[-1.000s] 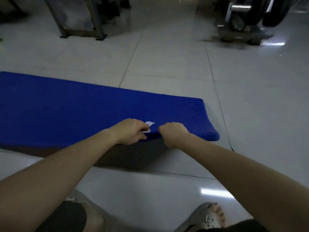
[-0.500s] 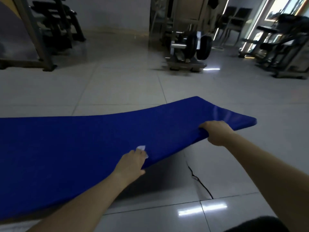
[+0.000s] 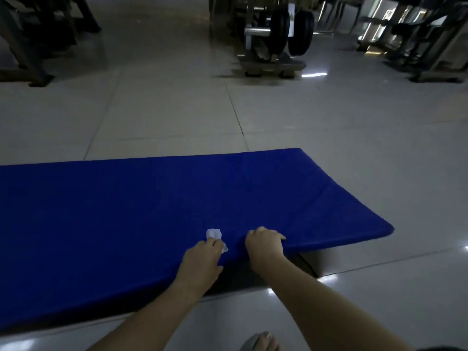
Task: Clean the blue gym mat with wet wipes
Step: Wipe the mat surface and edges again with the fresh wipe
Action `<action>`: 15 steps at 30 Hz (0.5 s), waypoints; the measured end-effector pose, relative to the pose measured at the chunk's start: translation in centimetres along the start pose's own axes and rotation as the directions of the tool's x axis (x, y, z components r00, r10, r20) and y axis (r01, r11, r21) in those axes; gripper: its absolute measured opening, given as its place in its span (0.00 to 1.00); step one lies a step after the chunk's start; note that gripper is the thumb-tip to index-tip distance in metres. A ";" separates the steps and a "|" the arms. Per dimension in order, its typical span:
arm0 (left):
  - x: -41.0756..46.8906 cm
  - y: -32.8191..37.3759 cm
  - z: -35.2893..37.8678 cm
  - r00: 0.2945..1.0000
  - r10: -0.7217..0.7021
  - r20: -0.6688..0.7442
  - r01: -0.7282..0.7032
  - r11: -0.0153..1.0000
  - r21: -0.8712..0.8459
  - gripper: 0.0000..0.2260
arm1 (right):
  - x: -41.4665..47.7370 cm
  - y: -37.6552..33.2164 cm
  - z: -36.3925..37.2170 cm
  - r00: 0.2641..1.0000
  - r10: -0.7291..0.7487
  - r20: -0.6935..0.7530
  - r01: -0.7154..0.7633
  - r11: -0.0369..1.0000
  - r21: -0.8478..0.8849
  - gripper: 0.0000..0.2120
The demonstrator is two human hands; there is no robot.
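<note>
Blue and evenly coloured, the gym mat (image 3: pixel 126 224) lies across the pale tiled floor (image 3: pixel 354 148), running from the left edge of the view to a rounded corner at the right. Its top looks smooth and matte, with a faint crease running back from the near right part. It is thick and padded, with soft, rounded edges. The near edge is raised off the tiles where the hands hold it, and a dark shadow lies beneath that lifted stretch.

The left hand (image 3: pixel 202 257) sits at the near edge with its fingers curled round a small crumpled white wet wipe (image 3: pixel 214 234), which pokes out past the fingertips onto the mat's top. Just beside it, the right hand (image 3: pixel 263 245) grips the same edge, fingers hooked over the top and the rest of the hand below the rim.

Well beyond the mat, a rack with black weight plates (image 3: pixel 291 29) stands on the floor among other dim gym frames. A grey sandal (image 3: pixel 258 344) shows at the bottom edge.
</note>
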State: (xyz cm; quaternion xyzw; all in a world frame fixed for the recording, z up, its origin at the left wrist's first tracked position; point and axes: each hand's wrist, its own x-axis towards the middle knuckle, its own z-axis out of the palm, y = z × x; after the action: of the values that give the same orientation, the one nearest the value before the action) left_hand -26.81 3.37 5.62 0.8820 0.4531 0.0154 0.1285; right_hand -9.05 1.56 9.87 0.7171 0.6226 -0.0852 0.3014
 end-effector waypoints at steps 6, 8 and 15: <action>-3.5 1.1 4.5 0.994 0.012 0.105 0.020 0.954 -0.299 0.07 | -0.5 0.1 7.0 0.992 0.017 0.122 -0.025 0.997 0.070 0.31; -4.3 0.6 4.5 0.990 -0.032 0.136 0.085 0.911 -0.403 0.05 | -0.8 -0.3 8.2 0.972 0.020 0.234 -0.034 0.998 0.057 0.32; -5.3 -2.2 1.9 0.901 -0.352 0.253 0.427 0.617 -0.661 0.11 | -0.5 -0.6 5.5 0.917 -0.093 0.389 0.029 0.986 0.165 0.29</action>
State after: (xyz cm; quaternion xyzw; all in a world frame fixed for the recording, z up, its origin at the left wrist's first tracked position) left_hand -31.42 -0.11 3.72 0.6456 0.5859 0.1147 0.4762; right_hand -8.30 -1.86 5.50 0.6867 0.5625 -0.2861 0.3609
